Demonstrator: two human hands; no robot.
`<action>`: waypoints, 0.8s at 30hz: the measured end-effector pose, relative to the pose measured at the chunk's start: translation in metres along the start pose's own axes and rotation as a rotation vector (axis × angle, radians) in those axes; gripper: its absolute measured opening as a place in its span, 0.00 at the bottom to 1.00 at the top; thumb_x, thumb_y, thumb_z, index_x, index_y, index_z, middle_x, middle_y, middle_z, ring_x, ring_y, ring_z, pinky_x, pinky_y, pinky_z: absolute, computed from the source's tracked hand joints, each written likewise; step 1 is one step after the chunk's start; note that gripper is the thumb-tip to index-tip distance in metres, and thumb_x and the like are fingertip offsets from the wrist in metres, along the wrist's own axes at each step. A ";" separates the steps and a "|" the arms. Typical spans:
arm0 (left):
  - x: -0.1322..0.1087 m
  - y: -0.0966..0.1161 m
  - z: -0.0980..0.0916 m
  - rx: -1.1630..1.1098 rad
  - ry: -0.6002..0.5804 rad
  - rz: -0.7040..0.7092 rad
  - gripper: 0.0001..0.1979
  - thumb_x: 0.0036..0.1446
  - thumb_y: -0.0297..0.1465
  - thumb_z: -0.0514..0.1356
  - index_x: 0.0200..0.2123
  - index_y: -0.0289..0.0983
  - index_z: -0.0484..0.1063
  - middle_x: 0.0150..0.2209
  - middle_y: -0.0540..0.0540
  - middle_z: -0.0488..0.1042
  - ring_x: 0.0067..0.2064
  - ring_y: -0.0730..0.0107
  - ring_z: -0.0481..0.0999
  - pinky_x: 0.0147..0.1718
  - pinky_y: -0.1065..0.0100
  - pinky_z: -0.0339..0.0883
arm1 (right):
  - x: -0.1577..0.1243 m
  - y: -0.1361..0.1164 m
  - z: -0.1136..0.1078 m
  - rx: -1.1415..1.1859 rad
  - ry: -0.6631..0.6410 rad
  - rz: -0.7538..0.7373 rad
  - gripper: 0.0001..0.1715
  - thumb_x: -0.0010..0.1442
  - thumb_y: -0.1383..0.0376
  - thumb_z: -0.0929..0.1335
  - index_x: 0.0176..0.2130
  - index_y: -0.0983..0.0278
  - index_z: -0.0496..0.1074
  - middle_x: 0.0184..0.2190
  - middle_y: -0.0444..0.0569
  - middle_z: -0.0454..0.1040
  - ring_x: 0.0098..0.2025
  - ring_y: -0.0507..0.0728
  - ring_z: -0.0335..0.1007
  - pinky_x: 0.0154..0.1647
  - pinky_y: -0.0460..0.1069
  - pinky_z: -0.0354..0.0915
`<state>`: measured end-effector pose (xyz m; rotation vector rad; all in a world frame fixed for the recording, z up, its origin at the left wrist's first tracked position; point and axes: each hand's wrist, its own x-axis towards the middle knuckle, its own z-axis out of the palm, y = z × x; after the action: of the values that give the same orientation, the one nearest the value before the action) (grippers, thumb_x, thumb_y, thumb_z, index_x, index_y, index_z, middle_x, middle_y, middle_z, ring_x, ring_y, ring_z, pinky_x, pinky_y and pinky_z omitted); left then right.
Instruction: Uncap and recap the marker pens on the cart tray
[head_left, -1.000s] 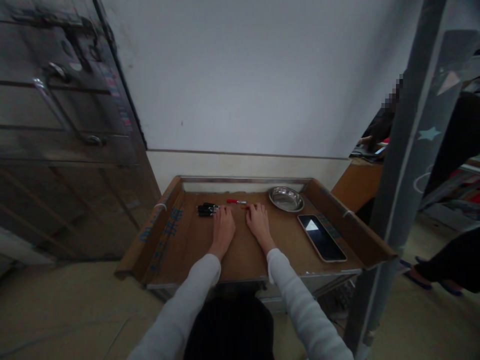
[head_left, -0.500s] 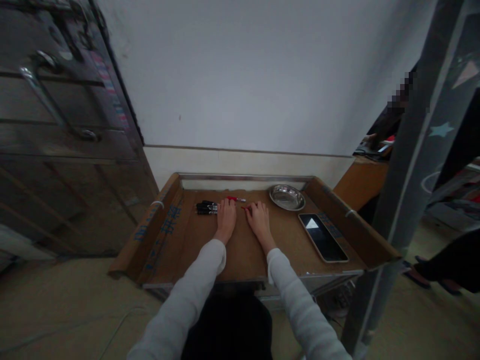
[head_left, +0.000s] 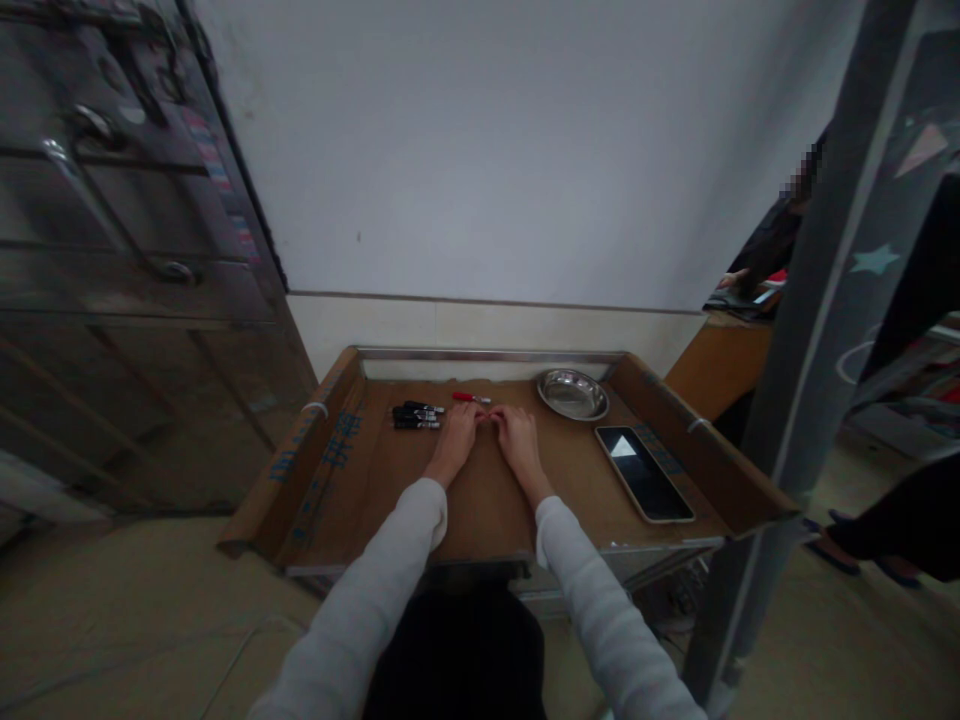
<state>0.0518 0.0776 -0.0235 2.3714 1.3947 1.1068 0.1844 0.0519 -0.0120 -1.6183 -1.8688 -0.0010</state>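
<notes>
My left hand (head_left: 460, 436) and my right hand (head_left: 515, 436) meet at the fingertips over the brown cardboard surface (head_left: 487, 510). Their fingers are bent and pinched together; a small bit of red shows between them, too small to name. Just beyond my left hand lies a red and white pen (head_left: 471, 398). Several black pens (head_left: 417, 415) are grouped to the left of it. A round metal dish (head_left: 573, 394) stands at the back right, and a phone (head_left: 645, 474) lies face up in front of it.
Raised cardboard sides (head_left: 300, 450) border the table left and right. A grey post (head_left: 795, 350) rises beyond the right side, with a person's legs (head_left: 900, 520) behind it. At the far left is a metal door (head_left: 135, 200); a white wall (head_left: 525, 150) stands behind the table.
My left hand has moved right and now meets my right hand at the fingertips. More of the black pens and the red pen is uncovered.
</notes>
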 end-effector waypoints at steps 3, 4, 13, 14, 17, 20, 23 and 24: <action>0.000 0.000 -0.002 -0.129 0.055 -0.009 0.07 0.58 0.22 0.52 0.37 0.35 0.68 0.38 0.44 0.73 0.42 0.66 0.72 0.45 0.62 0.65 | 0.000 -0.001 -0.001 0.054 -0.022 -0.077 0.14 0.63 0.67 0.59 0.41 0.62 0.72 0.40 0.50 0.76 0.43 0.57 0.68 0.45 0.50 0.57; 0.000 0.001 -0.003 -0.171 0.069 -0.005 0.08 0.58 0.21 0.51 0.37 0.36 0.67 0.38 0.44 0.74 0.43 0.67 0.72 0.44 0.63 0.66 | 0.000 -0.001 -0.002 0.055 -0.028 -0.093 0.14 0.63 0.67 0.59 0.41 0.61 0.72 0.40 0.49 0.76 0.43 0.56 0.68 0.44 0.50 0.57; 0.008 0.003 0.004 0.131 0.039 0.006 0.18 0.58 0.21 0.47 0.51 0.34 0.64 0.55 0.37 0.66 0.58 0.59 0.63 0.55 0.55 0.57 | -0.034 -0.011 -0.018 -0.058 -0.008 -0.028 0.13 0.63 0.65 0.60 0.37 0.58 0.73 0.36 0.48 0.76 0.40 0.58 0.66 0.41 0.50 0.54; 0.009 0.004 0.005 0.177 0.040 0.001 0.18 0.58 0.21 0.47 0.52 0.33 0.64 0.56 0.36 0.65 0.60 0.58 0.61 0.56 0.54 0.55 | -0.039 -0.013 -0.020 -0.060 0.000 -0.020 0.13 0.64 0.64 0.60 0.38 0.58 0.73 0.36 0.48 0.76 0.40 0.58 0.66 0.41 0.50 0.54; 0.006 0.012 0.003 0.264 -0.004 0.021 0.15 0.59 0.24 0.49 0.49 0.33 0.66 0.51 0.36 0.69 0.57 0.57 0.64 0.56 0.54 0.54 | -0.049 -0.015 -0.025 -0.073 0.019 0.022 0.13 0.64 0.64 0.60 0.37 0.59 0.73 0.35 0.48 0.76 0.39 0.58 0.66 0.40 0.50 0.53; -0.009 0.020 -0.006 0.345 -0.087 0.045 0.11 0.61 0.29 0.50 0.42 0.33 0.69 0.42 0.38 0.72 0.48 0.58 0.69 0.50 0.57 0.59 | -0.053 -0.014 -0.028 -0.089 0.056 0.092 0.13 0.64 0.64 0.59 0.38 0.60 0.73 0.35 0.49 0.76 0.39 0.58 0.66 0.40 0.51 0.53; -0.030 0.026 -0.016 0.379 -0.108 0.052 0.10 0.62 0.31 0.50 0.39 0.34 0.68 0.41 0.40 0.71 0.45 0.60 0.69 0.46 0.60 0.60 | -0.054 -0.013 -0.029 -0.100 0.099 0.148 0.14 0.64 0.65 0.59 0.39 0.61 0.73 0.36 0.51 0.76 0.39 0.59 0.66 0.41 0.51 0.53; -0.037 0.027 -0.019 0.373 -0.102 0.037 0.10 0.62 0.31 0.49 0.40 0.34 0.68 0.41 0.40 0.71 0.44 0.61 0.70 0.45 0.61 0.61 | -0.054 -0.013 -0.029 -0.105 0.104 0.152 0.14 0.63 0.65 0.59 0.38 0.61 0.73 0.36 0.51 0.76 0.39 0.59 0.66 0.41 0.52 0.54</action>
<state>0.0472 0.0288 -0.0156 2.6692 1.6469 0.7730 0.1874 -0.0106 -0.0092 -1.7936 -1.6883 -0.1169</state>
